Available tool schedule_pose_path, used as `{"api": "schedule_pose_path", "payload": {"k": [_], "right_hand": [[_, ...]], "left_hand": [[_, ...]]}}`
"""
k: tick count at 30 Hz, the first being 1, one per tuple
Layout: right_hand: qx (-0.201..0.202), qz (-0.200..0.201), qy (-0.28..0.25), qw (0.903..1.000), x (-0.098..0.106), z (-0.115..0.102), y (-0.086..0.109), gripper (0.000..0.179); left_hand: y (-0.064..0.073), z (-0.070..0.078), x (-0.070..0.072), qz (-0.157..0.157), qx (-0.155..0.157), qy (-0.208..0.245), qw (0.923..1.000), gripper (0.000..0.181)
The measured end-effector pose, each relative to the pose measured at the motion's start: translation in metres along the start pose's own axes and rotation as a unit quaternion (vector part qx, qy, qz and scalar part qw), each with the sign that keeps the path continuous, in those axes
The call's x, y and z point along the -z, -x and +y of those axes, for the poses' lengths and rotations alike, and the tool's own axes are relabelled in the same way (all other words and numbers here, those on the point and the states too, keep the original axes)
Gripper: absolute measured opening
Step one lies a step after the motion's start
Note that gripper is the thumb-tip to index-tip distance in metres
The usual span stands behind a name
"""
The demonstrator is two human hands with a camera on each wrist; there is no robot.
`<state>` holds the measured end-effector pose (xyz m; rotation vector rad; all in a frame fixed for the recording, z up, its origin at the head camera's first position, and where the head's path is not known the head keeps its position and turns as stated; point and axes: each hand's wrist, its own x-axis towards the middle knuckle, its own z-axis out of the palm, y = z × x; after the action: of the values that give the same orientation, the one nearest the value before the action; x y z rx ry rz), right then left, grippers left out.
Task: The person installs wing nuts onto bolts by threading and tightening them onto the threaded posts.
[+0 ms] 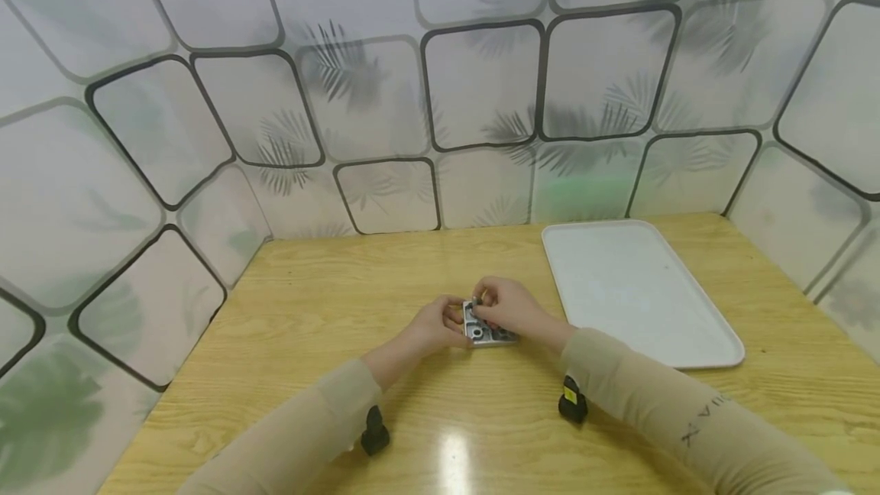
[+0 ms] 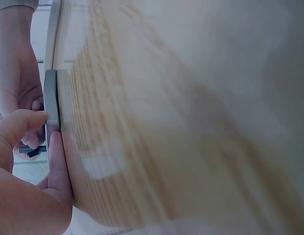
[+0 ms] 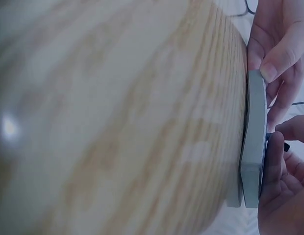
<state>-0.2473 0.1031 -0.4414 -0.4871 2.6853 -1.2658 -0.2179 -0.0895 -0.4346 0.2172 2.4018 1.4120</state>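
A small grey metal plate (image 1: pixel 490 341) with several recesses lies on the wooden table. My left hand (image 1: pixel 435 325) grips its left edge; thumb and finger pinch the side of the plate (image 2: pixel 51 95) in the left wrist view. Over the plate's upper part, my right hand (image 1: pixel 510 305) pinches a small dark rod-like piece (image 2: pixel 32 151) between thumb and fingers. One dark end of that piece (image 3: pixel 287 147) sticks out past the fingers in the right wrist view. Its exact kind, and whether it sits in a recess, I cannot tell; the fingers cover most of it.
A white tray (image 1: pixel 629 289) lies on the table (image 1: pixel 330 312) to the right, close to the right forearm. Patterned wall panels (image 1: pixel 481 90) enclose the back and sides. A black device hangs under each wrist, one at the left (image 1: pixel 374 431), another at the right (image 1: pixel 573 402).
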Motion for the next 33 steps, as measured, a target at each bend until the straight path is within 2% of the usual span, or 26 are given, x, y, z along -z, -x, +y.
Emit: {"api": "schedule_pose_path", "payload": {"k": [12,21,24,27,33], "right_hand": [[-0.025,0.023,0.041,0.9986,-0.004,-0.005,0.002,0.012],[-0.021,0.061,0.138,0.9883,-0.01,-0.014,0.001,0.024],[-0.024,0.063,0.155,0.9857,-0.011,-0.017,0.0,0.024],[-0.037,0.061,0.144,0.987,-0.011,-0.019,0.001,0.022],[-0.054,0.044,0.078,0.9945,-0.006,-0.019,0.003,0.048]], "left_hand": [[0.0,-0.003,-0.001,-0.003,0.0,-0.004,1.0,0.079],[0.002,-0.002,0.0,-0.009,-0.009,0.002,0.9999,0.078],[0.003,-0.001,0.001,-0.011,-0.007,0.002,0.9999,0.077],[0.004,0.0,0.001,-0.01,-0.007,-0.003,0.9999,0.077],[0.002,-0.001,0.0,-0.005,-0.002,-0.003,1.0,0.077]]}}
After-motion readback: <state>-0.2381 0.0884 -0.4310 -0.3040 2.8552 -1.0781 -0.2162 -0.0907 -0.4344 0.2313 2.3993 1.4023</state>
